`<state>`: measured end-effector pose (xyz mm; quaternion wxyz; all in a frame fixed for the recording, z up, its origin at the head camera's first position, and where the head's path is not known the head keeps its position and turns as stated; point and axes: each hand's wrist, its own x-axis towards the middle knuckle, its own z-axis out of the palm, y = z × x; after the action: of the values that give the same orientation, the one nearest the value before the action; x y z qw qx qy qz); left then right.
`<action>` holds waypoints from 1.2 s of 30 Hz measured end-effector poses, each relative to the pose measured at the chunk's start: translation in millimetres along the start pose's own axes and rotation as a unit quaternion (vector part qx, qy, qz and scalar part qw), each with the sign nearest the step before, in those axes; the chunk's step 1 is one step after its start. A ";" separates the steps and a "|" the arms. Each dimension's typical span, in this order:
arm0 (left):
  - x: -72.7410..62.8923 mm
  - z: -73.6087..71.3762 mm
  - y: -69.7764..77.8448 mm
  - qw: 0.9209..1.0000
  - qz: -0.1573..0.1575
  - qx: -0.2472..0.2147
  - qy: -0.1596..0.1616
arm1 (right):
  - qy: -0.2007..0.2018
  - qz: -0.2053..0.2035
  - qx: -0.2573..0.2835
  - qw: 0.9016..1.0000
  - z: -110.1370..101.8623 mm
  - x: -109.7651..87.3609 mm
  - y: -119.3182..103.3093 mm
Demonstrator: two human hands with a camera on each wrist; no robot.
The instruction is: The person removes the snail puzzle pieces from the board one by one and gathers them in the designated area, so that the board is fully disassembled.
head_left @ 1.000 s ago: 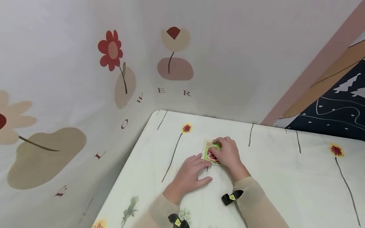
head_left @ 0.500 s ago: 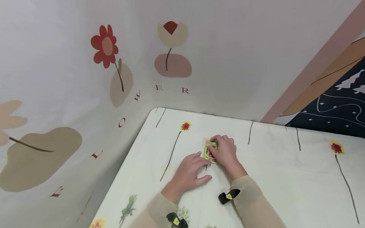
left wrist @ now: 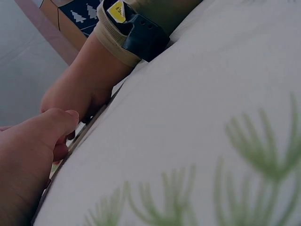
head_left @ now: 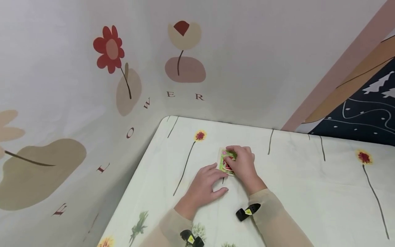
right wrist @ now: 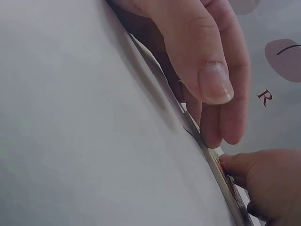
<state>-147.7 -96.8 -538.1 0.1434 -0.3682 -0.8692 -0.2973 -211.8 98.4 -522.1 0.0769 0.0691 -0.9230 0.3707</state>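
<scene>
A small flat picture board (head_left: 224,166), green and red with a cream border, lies on the tabletop and looks like a puzzle board. My right hand (head_left: 243,164) bends over its right side, thumb on the picture and index finger at the far edge; the palm hides part of it. At the near left corner, my left hand (head_left: 202,188) rests its fingertips with the thumb spread away. In the right wrist view the board's edge (right wrist: 217,172) shows side-on, between the left hand (right wrist: 202,56) and the right thumb (right wrist: 230,163).
The table (head_left: 308,192) wears a white cloth printed with flowers and stems. Its back and left edges meet a pale wall covering (head_left: 247,68) with flower drawings and letters. Black straps (head_left: 248,212) sit on both wrists over beige sleeves.
The head view has shifted slightly, so everything sits a little higher and further left. Both hands keep nearly the same position on the board.
</scene>
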 end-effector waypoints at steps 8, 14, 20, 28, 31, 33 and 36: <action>-0.4 -1.0 0.4 1.000 -0.012 0.000 -0.009 | 0.018 -0.003 -0.015 1.000 0.0 -2.0 0.2; -0.5 -0.8 0.3 1.000 -0.012 0.002 -0.010 | 0.008 0.028 -0.014 0.999 -0.1 -1.0 1.2; -0.9 0.4 -0.3 1.000 0.004 0.003 0.010 | 0.011 0.012 0.022 1.000 0.7 -0.8 2.7; -8.3 -2.5 -4.1 1.000 -0.008 0.010 0.010 | 0.010 -0.019 0.044 0.999 7.0 -4.3 1.1; -8.3 -3.1 -2.6 1.000 -0.012 0.005 0.010 | 0.020 -0.026 0.049 0.998 6.6 -5.7 3.8; -6.2 -2.7 -1.7 1.000 -0.012 0.002 0.004 | 0.039 -0.035 0.052 0.997 4.7 -6.4 5.3; -3.3 -4.2 -0.9 1.000 -0.022 0.008 -0.014 | 0.071 -0.049 0.067 0.994 2.0 -6.2 4.9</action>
<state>-145.9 -101.8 -536.7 0.1277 -0.3516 -0.8814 -0.2884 -206.9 101.1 -528.0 0.1551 0.0924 -0.8838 0.4316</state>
